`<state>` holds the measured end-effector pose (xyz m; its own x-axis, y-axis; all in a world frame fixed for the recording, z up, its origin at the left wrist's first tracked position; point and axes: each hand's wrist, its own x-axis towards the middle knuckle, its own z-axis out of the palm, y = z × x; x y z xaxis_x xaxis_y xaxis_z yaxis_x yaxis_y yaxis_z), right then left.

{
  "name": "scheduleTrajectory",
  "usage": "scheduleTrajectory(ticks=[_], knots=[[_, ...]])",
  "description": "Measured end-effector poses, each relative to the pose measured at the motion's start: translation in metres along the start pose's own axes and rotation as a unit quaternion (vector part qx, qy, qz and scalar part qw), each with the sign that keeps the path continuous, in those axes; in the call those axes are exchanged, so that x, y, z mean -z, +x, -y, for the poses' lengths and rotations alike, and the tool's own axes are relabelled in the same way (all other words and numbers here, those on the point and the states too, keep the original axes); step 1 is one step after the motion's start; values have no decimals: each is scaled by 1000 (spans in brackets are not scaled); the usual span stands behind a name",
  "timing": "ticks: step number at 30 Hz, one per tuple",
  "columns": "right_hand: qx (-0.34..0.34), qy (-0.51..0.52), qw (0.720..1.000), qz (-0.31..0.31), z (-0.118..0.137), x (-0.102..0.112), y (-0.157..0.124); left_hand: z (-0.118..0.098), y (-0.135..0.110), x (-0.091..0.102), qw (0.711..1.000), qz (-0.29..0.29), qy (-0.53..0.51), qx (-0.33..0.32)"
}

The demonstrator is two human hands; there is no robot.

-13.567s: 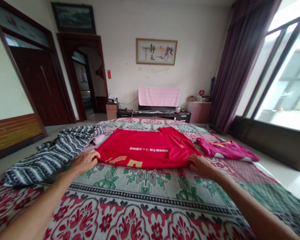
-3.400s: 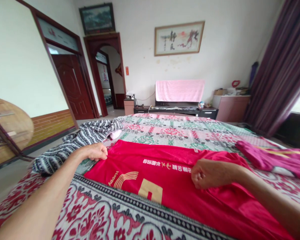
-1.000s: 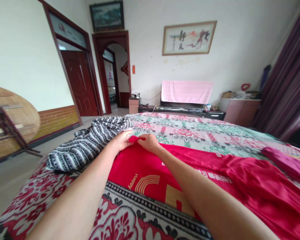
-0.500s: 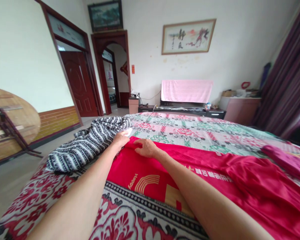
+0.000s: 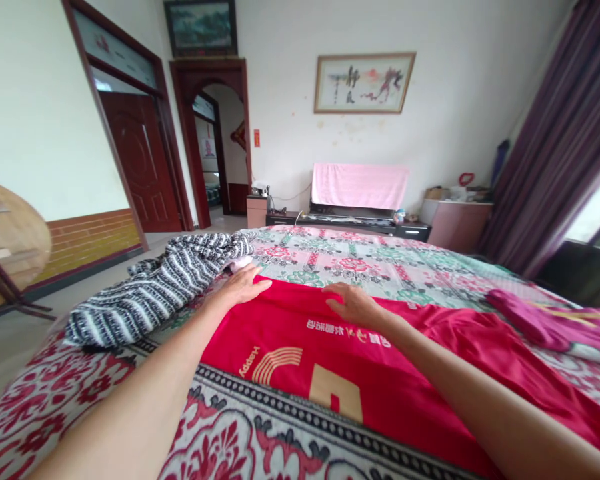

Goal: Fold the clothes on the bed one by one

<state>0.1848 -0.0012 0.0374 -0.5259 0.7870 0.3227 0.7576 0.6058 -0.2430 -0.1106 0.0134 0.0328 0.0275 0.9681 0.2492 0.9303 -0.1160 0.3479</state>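
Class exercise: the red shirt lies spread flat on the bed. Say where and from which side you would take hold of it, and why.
Grip the red shirt along its far edge, where the left hand and right hand lie flat. Probably come from above and pinch: the cloth lies flat on the bedspread, and that edge is bare of other clothes.

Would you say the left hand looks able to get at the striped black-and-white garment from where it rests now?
Probably yes. The left hand lies flat on the red shirt edge, and the striped garment sits right beside it on the bedspread, with nothing between.
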Motion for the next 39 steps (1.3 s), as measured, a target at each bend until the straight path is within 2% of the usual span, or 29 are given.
scheduleTrajectory(ticks=[4, 8, 15, 20, 24, 27, 30, 34, 36, 39], knots=[[-37, -29, 997, 67, 4, -11, -18, 4, -6, -8, 994, 97, -22, 43], [-76, -39, 990, 108, 7, -11, -24, 8, -9, -8, 991, 120, 28, 45], [-145, -52, 984, 90, -2, -10, -28, 11, -6, -12, 986, 132, 95, 46], [-158, -41, 983, 81, -8, -2, -28, 14, -3, -6, 982, 150, 112, 36], [-197, -54, 976, 70, -12, 19, -29, 3, 3, -2, 985, 84, 149, 1], [-225, -76, 969, 60, -16, 29, -31, -15, 5, -9, 984, 49, 165, -41], [-247, -63, 964, 76, -25, 27, -36, -28, 1, -22, 982, 95, 157, -51], [-249, -24, 961, 117, -36, 16, -39, -30, -6, -32, 978, 164, 126, -26], [-250, -5, 962, 107, -39, 13, -38, -28, -8, -32, 978, 169, 117, -27], [-244, 44, 968, 30, -43, 21, -40, -26, -8, -29, 979, 168, 108, -30]])
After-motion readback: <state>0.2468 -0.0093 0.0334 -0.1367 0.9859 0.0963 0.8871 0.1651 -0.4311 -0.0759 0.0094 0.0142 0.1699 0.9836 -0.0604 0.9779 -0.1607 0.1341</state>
